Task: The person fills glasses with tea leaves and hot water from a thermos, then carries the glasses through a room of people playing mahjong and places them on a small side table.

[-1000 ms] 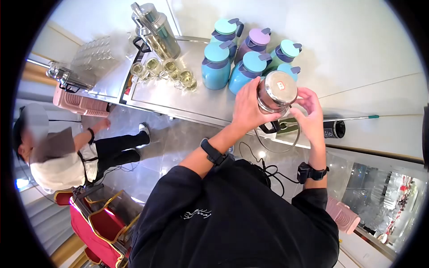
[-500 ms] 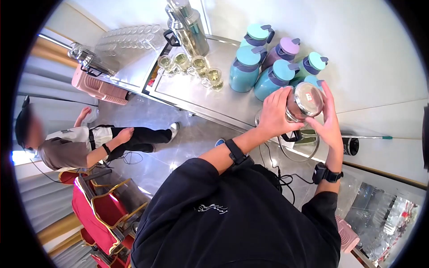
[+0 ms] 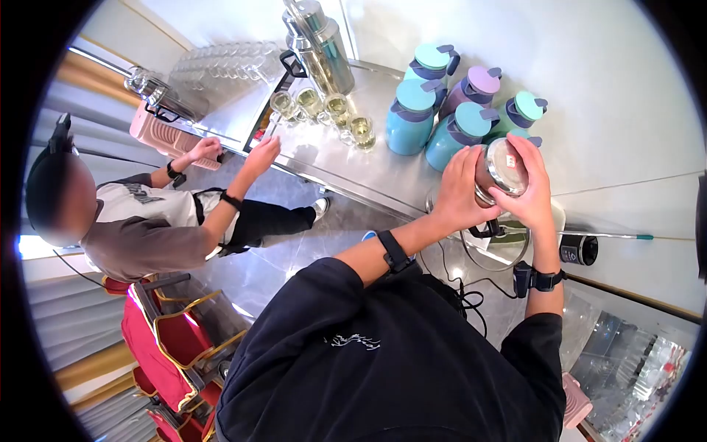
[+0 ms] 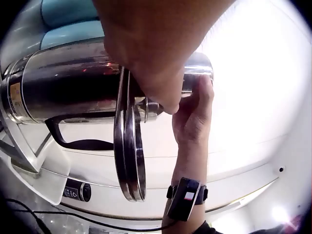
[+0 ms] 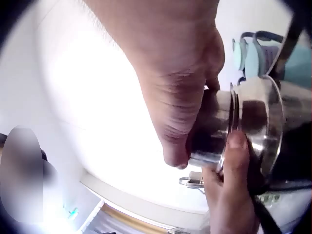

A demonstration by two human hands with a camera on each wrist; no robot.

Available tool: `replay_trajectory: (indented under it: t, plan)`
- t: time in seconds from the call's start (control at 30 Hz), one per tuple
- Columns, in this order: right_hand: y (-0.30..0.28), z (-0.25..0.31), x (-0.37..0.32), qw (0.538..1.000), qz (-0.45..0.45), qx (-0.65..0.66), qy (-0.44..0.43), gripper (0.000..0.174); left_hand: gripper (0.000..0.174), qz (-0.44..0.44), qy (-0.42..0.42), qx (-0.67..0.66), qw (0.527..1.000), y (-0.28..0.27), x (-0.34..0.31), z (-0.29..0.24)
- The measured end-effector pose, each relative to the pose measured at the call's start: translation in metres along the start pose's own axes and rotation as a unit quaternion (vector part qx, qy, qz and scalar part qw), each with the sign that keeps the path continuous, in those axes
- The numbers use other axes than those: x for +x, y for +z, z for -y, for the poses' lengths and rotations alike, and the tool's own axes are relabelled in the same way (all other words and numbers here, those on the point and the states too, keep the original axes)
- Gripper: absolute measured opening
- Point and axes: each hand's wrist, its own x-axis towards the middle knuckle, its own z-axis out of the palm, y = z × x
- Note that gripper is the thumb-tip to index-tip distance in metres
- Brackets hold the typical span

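Note:
A tall steel thermos flask [image 4: 68, 78] stands at the right end of the counter, with a black side handle [image 4: 80, 144] and a hoop-shaped carrying handle [image 4: 127, 161] hanging down. My right hand [image 3: 532, 188] grips its shiny steel cap [image 3: 507, 163], fingers and thumb wrapped round the sides. Just below, my left hand [image 3: 458, 191] holds the flask at the neck; its thumb [image 5: 237, 146] presses on the steel by the cap's lower edge. In the head view, the cap and both hands hide most of the body.
Several coloured jugs [image 3: 410, 121] stand behind the flask. Glass cups [image 3: 361, 132] of pale liquid and another steel flask [image 3: 324, 55] are further left on the counter [image 3: 353, 173]. At left, a person [image 3: 147, 214] reaches toward the counter. Cables [image 3: 464, 298] lie below.
My right hand has gone from loosely spread beside the cap to wrapped round it. The head view has shifted, and the other person has come closer to the counter with both forearms raised.

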Motion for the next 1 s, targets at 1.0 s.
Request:
replay_trajectory:
  t: [1.0]
  plan:
    - [0.048, -0.061, -0.134, 0.921, -0.223, 0.164, 0.273, 0.040, 0.093, 0.076, 0.011, 0.009, 0.997, -0.034, -0.010, -0.010]
